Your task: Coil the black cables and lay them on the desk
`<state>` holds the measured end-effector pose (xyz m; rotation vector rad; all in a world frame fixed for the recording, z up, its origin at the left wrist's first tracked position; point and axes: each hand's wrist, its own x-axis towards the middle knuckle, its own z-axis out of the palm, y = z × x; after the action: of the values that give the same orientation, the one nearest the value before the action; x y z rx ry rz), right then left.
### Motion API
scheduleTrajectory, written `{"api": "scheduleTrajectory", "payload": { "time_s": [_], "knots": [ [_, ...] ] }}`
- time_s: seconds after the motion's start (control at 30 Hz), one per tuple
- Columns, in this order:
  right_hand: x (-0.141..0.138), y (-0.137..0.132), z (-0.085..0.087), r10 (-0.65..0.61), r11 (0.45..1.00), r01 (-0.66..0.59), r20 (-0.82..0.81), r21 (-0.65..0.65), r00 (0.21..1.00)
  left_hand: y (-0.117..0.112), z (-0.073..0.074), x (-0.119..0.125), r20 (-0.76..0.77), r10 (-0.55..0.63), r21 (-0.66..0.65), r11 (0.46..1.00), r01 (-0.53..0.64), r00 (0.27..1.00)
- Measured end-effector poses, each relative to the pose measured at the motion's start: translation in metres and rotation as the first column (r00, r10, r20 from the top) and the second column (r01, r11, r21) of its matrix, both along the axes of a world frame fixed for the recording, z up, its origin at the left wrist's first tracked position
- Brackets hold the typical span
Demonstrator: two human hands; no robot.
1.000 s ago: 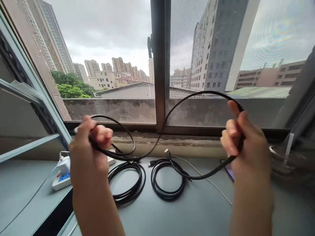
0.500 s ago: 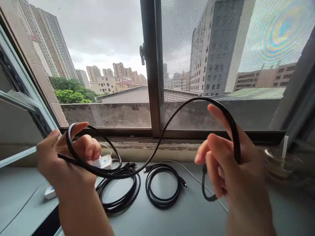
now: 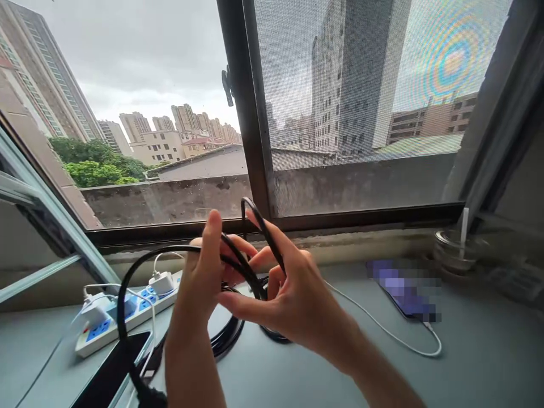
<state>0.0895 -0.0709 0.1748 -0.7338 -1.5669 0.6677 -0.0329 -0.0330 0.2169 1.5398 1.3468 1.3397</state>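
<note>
Holds left hand (image 3: 203, 277) raised, fingers curled tight, one digit pointing up; sets right hand (image 3: 293, 294) just beside it, palm inward, fingers loosely pinched.

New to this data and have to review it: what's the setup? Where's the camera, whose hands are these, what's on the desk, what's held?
There is no machine here. A person works with bare hands, and one camera worn on their head looks forward and down, so the single picture is their own view. The left hand and right hand meet in the middle, both closed on a black cable that loops out to the left. On the grey desk by the window lie more coiled cables, a power strip with a white charger plugged in, a phone and a glass dish.
</note>
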Motion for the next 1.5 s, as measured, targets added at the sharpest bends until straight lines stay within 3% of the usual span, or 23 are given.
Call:
{"api": "scheduleTrajectory", "payload": {
  "time_s": [0.23, 0.37, 0.47, 0.6, 0.7, 0.77, 0.9, 0.97, 1.07, 1.23, 1.33, 1.5],
  "knots": [
    [0.009, -0.002, 0.0, -0.082, 0.996, 0.085, 0.077, -0.035, 0.994, -0.002, -0.002, -0.01, 0.013, -0.283, -0.083, 0.956, 0.283, 0.959],
    [0.017, -0.009, 0.005, 0.044, 0.993, -0.029, 0.129, -0.118, 0.991, 0.0, -0.004, -0.017, -0.009, -0.386, -0.14, 0.914, 0.381, 0.922],
    [0.022, -0.013, 0.007, 0.093, 0.989, -0.084, 0.067, -0.126, 0.993, -0.003, -0.002, -0.018, -0.018, -0.375, -0.162, 0.916, 0.368, 0.927],
    [0.031, -0.011, 0.01, -0.077, 0.994, 0.074, -0.031, -0.082, 0.997, -0.008, 0.002, -0.023, 0.034, -0.391, -0.14, 0.909, 0.392, 0.92],
    [0.043, -0.003, 0.01, -0.191, 0.981, 0.186, -0.123, -0.053, 0.974, -0.008, 0.005, -0.033, 0.193, -0.39, -0.008, 0.917, 0.399, 0.9],
    [0.05, -0.003, 0.01, -0.223, 0.975, 0.221, -0.175, -0.031, 0.959, -0.006, 0.005, -0.04, 0.317, -0.349, 0.099, 0.937, 0.335, 0.882],
    [0.048, -0.026, 0.01, -0.352, 0.935, 0.354, -0.163, -0.013, 0.922, -0.005, 0.003, -0.04, 0.454, -0.279, 0.21, 0.956, 0.203, 0.846],
    [0.039, -0.043, 0.009, -0.386, 0.921, 0.39, -0.107, 0.018, 0.916, -0.01, 0.0, -0.029, 0.422, -0.334, 0.221, 0.94, 0.261, 0.843],
    [0.025, -0.055, 0.008, -0.349, 0.936, 0.347, 0.032, 0.05, 0.937, -0.02, -0.006, -0.001, 0.319, -0.406, 0.187, 0.913, 0.363, 0.857],
    [0.026, -0.028, 0.007, -0.315, 0.948, 0.315, 0.272, 0.044, 0.909, -0.019, -0.017, 0.033, 0.176, -0.316, 0.079, 0.949, 0.306, 0.932],
    [0.039, -0.012, 0.006, -0.293, 0.951, 0.31, 0.292, -0.012, 0.911, -0.009, -0.02, 0.032, 0.068, -0.374, -0.004, 0.927, 0.375, 0.925],
    [0.052, -0.004, 0.0, -0.436, 0.898, 0.438, 0.243, 0.047, 0.867, 0.001, -0.023, 0.015, -0.122, -0.573, -0.11, 0.819, 0.563, 0.81]
  ]
}}
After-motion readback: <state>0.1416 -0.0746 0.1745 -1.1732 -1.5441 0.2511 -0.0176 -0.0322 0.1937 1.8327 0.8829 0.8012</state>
